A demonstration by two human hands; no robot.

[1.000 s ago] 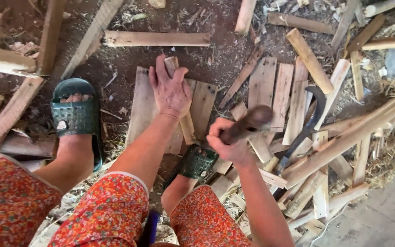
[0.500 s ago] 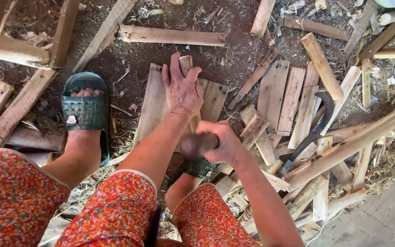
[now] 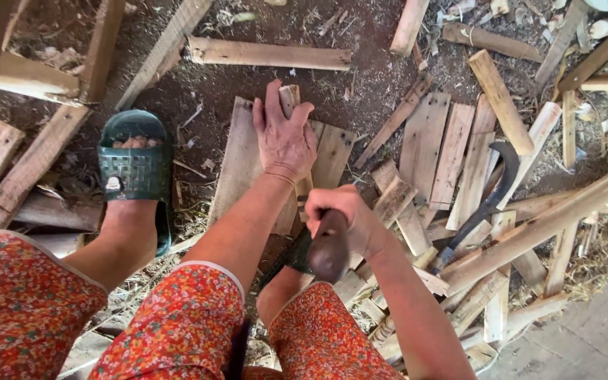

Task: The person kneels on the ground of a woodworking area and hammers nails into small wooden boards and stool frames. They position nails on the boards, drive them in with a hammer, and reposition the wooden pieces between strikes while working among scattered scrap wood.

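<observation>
Stick: a narrow upright piece of wood (image 3: 290, 98) stands on end on the flat boards at about 12 o'clock from my knees, so its top end faces up toward me.
Left hand: my left hand (image 3: 284, 137) is wrapped around the top of the stick, fingers curled over it and thumb on the 3 o'clock side; I judge this grip is there to keep the stick from tipping.
Right hand: my right hand (image 3: 343, 214) is closed tight around a dark rounded wooden handle (image 3: 328, 246), held at 5 o'clock from the stick and close to my body; I cannot tell what head or blade it carries, since that end is hidden.
Boards: the pale flat boards (image 3: 237, 165) lie side by side on the dirt under the stick, serving as a base.
Sickle: a curved dark blade (image 3: 504, 176) rests on the plank pile at 3 o'clock, well apart from both hands.
Foot: my green sandal (image 3: 135, 169) is planted at 9 o'clock, just beside the boards.
Ground: loose planks (image 3: 269, 53) and splinters lie scattered all round on the earth.
</observation>
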